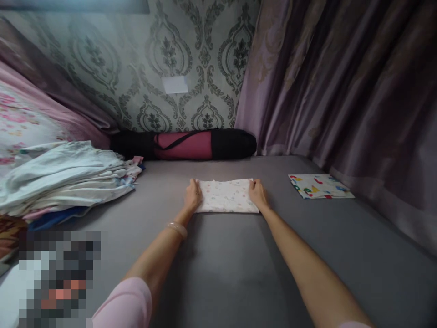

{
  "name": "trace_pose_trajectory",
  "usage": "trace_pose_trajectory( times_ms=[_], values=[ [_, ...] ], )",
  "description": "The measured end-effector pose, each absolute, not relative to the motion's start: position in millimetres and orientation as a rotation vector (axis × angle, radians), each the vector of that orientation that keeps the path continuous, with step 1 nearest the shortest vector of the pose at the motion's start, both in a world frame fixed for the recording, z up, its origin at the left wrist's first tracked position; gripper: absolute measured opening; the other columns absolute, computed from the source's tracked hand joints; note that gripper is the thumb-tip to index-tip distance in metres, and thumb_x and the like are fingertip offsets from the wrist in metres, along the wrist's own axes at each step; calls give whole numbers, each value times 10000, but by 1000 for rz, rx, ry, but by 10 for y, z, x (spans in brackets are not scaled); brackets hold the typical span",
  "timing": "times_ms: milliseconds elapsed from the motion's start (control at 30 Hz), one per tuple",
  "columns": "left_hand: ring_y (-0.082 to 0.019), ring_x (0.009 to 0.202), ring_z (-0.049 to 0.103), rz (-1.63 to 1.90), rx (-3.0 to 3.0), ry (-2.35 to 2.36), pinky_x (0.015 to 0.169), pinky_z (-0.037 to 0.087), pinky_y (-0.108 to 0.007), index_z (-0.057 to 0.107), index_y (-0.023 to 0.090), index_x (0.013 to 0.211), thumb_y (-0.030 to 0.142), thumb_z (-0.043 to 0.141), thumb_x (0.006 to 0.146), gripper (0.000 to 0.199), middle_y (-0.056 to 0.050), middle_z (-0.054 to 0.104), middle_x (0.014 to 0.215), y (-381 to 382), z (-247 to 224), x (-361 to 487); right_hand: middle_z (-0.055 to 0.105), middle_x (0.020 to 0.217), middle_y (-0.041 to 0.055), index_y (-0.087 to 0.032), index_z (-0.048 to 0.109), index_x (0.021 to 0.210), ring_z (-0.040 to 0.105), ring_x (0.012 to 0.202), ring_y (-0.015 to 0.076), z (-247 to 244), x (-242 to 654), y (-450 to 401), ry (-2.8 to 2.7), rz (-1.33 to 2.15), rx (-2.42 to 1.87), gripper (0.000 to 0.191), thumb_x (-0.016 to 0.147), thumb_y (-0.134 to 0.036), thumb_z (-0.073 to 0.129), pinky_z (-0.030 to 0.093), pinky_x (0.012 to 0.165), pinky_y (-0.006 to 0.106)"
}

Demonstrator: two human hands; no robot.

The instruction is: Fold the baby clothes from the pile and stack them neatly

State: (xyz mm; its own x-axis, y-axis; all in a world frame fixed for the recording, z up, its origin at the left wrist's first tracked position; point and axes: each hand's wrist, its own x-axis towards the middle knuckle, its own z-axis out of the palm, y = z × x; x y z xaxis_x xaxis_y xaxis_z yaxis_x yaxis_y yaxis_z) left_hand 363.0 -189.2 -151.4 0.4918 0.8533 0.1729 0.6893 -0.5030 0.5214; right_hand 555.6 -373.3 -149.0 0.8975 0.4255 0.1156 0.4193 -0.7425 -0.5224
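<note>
A white cloth with a small pastel print (227, 196), folded into a flat rectangle, lies in the middle of the grey sheet (232, 259). My left hand (193, 195) grips its left edge with the fingers closed. At the opposite short edge, my right hand (258, 194) pinches the cloth near its far corner. A pale bangle (177, 230) circles my left wrist. To the right of my right hand, apart from it, is another folded cloth with colourful shapes (321, 186).
On the left is a heap of loose clothes and cloths (68, 171). A long black and dark red bag (186, 145) lies along the patterned wall (205, 64). Purple curtains (327, 82) hang at the right. A pixelated patch covers the lower left.
</note>
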Motion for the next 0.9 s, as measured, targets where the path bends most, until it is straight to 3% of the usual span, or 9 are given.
trace_pose_trajectory(
  times_ms=[233, 400, 567, 667, 767, 900],
  values=[
    [-288, 821, 672, 606, 2342, 1319, 687, 423, -333, 455, 127, 1198, 428, 126, 992, 491, -185, 688, 884, -1891, -1525, 3637, 688, 926, 150, -132, 507, 1193, 664, 867, 248, -1464, 5548, -3745, -566, -24, -2505, 423, 1000, -403, 246, 415, 714, 298],
    [-297, 905, 666, 551, 2319, 1348, 744, 436, -341, 507, 114, 1113, 379, 252, 986, 389, -221, 678, 955, -1863, -1540, 3673, 696, 982, 195, -116, 635, 1051, 655, 961, 272, -1437, 5613, -3699, -529, 52, -2546, 356, 944, -370, 408, 433, 767, 314],
    [-290, 966, 647, 537, 2233, 1359, 772, 442, -336, 563, 120, 995, 375, 387, 942, 314, -222, 670, 1002, -1781, -1526, 3662, 705, 958, 210, -111, 701, 947, 663, 959, 296, -1386, 5683, -3726, -509, 127, -2538, 449, 930, -412, 368, 458, 753, 324],
    [-273, 973, 641, 519, 2206, 1334, 768, 451, -319, 573, 119, 989, 396, 418, 924, 324, -206, 674, 1004, -1714, -1520, 3616, 702, 1010, 180, -96, 658, 1079, 657, 970, 276, -1365, 5647, -3788, -541, 158, -2523, 389, 873, -369, 471, 465, 771, 298],
    [-248, 933, 646, 489, 2182, 1306, 752, 466, -307, 548, 104, 1084, 369, 456, 905, 333, -180, 676, 997, -1695, -1507, 3540, 678, 1096, 154, -89, 529, 1257, 642, 997, 242, -1366, 5559, -3848, -592, 157, -2520, 471, 821, -267, 543, 460, 809, 273],
    [-212, 928, 630, 471, 2240, 1204, 805, 469, -301, 467, 113, 1252, 229, 472, 884, 386, -126, 660, 999, -1814, -1499, 3416, 650, 1129, 143, -117, 485, 1278, 615, 1046, 218, -1385, 5409, -3890, -660, 130, -2534, 414, 871, -189, 478, 439, 858, 272]
  ],
)
